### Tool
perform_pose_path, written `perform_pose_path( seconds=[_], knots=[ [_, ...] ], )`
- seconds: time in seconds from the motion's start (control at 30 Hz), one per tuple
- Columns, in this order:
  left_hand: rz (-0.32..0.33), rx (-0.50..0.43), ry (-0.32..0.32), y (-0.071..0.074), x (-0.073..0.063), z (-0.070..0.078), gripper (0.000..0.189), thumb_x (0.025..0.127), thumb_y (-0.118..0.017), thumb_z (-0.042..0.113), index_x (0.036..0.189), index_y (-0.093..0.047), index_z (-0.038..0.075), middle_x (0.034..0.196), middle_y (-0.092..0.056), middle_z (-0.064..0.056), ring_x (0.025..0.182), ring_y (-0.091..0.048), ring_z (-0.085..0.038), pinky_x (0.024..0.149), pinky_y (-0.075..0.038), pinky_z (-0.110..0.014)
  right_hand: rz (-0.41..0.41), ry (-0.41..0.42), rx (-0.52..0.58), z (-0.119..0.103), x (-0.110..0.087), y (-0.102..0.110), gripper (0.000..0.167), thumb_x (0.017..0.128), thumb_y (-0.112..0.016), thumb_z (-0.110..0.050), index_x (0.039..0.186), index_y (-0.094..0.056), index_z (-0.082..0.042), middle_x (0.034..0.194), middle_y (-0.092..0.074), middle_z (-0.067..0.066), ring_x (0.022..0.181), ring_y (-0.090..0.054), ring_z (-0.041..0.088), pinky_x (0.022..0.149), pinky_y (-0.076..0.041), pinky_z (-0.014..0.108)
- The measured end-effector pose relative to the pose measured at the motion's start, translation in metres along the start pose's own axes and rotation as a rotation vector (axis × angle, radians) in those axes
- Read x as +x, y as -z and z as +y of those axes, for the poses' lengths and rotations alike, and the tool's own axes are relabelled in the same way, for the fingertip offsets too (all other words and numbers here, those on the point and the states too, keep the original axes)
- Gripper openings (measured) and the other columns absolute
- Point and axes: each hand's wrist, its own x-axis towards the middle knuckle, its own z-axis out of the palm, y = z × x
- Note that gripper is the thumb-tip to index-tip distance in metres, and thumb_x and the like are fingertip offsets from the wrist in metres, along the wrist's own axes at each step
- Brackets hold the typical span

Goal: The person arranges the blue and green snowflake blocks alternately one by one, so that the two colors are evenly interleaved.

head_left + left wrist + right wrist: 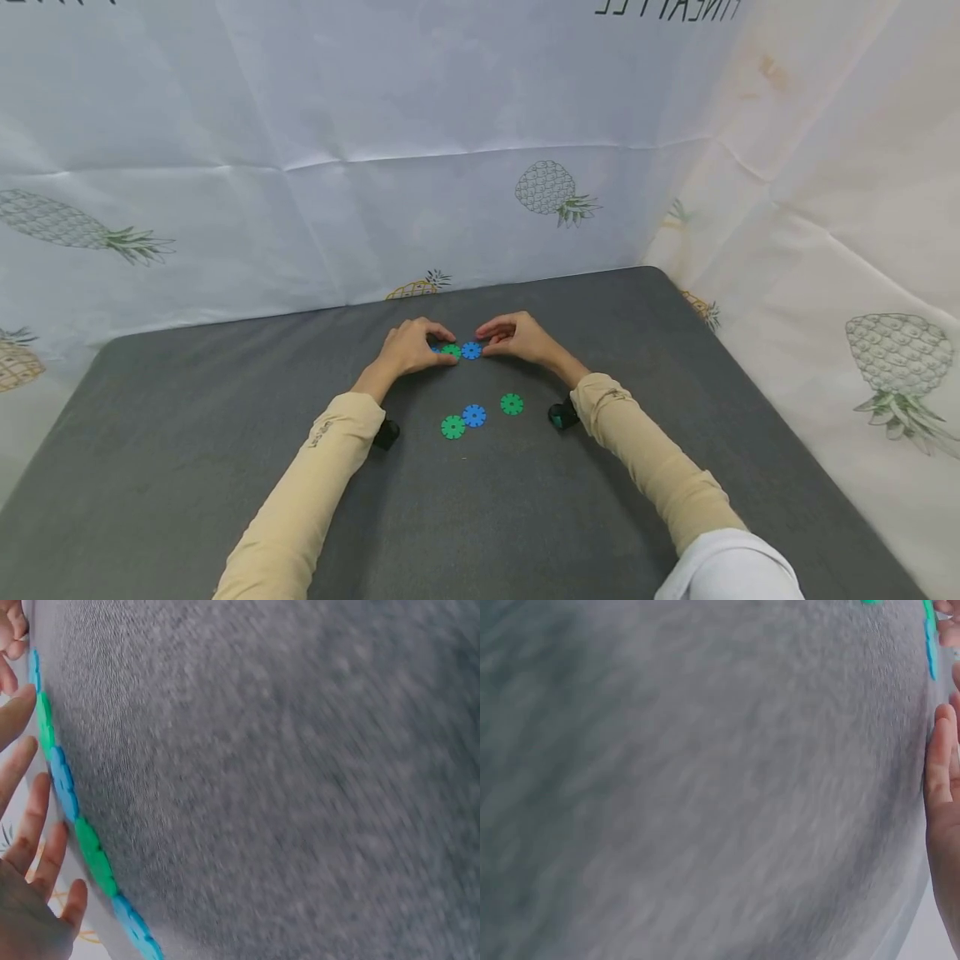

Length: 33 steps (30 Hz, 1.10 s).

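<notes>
Notched plastic discs lie linked in a row near the table's far side. A blue disc (471,351) ends the row on the right, beside a green disc (451,352). My left hand (408,347) spans the green disc, thumb on the near side and fingers on the far side. In the left wrist view, those fingers are spread, and more of the row shows, including a lower green disc (96,857) and a blue disc (137,928). My right hand (523,340) is just right of the end blue disc, fingers loosely extended; the right wrist view shows a small gap between them.
Nearer on the grey table (465,517) lie a green disc (453,427) against a blue disc (474,416), and a separate green disc (512,404). A pineapple-print cloth (450,217) hangs behind the table's far edge.
</notes>
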Motion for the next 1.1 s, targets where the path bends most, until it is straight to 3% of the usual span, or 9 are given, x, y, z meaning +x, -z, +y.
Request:
perform_pose_path(
  seconds=[0.17,0.4,0.6,0.83,1.1],
  knots=[
    [0.021,0.018,-0.028,-0.005,0.006,0.003,0.037,0.079,-0.078,0.038,0.111,-0.074,0.020,0.117,-0.063,-0.008,0.108,-0.055,-0.028,0.094,-0.037,-0.055,0.019,0.018,0.051,0.000,-0.014,0.007,0.032,0.085,-0.070,0.002,0.115,-0.065,0.009,0.113,-0.065,0.024,0.097,-0.065,0.032,0.085,-0.052,0.031],
    [0.014,-0.006,-0.030,-0.010,0.011,0.011,0.038,0.079,-0.078,0.038,0.113,-0.074,0.021,0.120,-0.062,-0.006,0.110,-0.054,-0.028,0.096,-0.035,-0.055,0.048,-0.012,0.154,-0.015,-0.046,0.004,0.031,0.091,-0.064,-0.002,0.121,-0.061,0.007,0.120,-0.061,0.027,0.103,-0.064,0.023,0.087,-0.052,0.034],
    [0.002,-0.004,-0.039,-0.014,0.014,0.015,0.037,0.080,-0.077,0.038,0.112,-0.074,0.020,0.123,-0.061,-0.009,0.115,-0.051,-0.030,0.099,-0.031,-0.057,0.037,-0.053,0.203,-0.024,-0.076,-0.001,0.034,0.092,-0.064,-0.006,0.123,-0.060,0.007,0.124,-0.058,0.027,0.112,-0.059,0.036,0.088,-0.051,0.033],
    [-0.005,-0.019,-0.034,-0.013,0.013,0.016,0.033,0.081,-0.077,0.034,0.111,-0.075,0.021,0.125,-0.060,-0.009,0.119,-0.048,-0.033,0.100,-0.029,-0.058,-0.016,-0.073,0.182,-0.020,-0.098,-0.009,0.037,0.090,-0.066,-0.005,0.123,-0.059,0.008,0.122,-0.059,0.026,0.104,-0.061,0.022,0.087,-0.051,0.027],
    [0.006,-0.039,-0.032,-0.014,0.014,0.017,0.028,0.080,-0.078,0.034,0.106,-0.076,0.022,0.122,-0.061,-0.009,0.114,-0.050,-0.033,0.098,-0.031,-0.058,-0.054,-0.089,0.101,-0.016,-0.098,-0.011,0.042,0.081,-0.073,0.003,0.120,-0.060,0.011,0.119,-0.060,0.025,0.104,-0.057,0.033,0.089,-0.051,0.030]
  ],
)
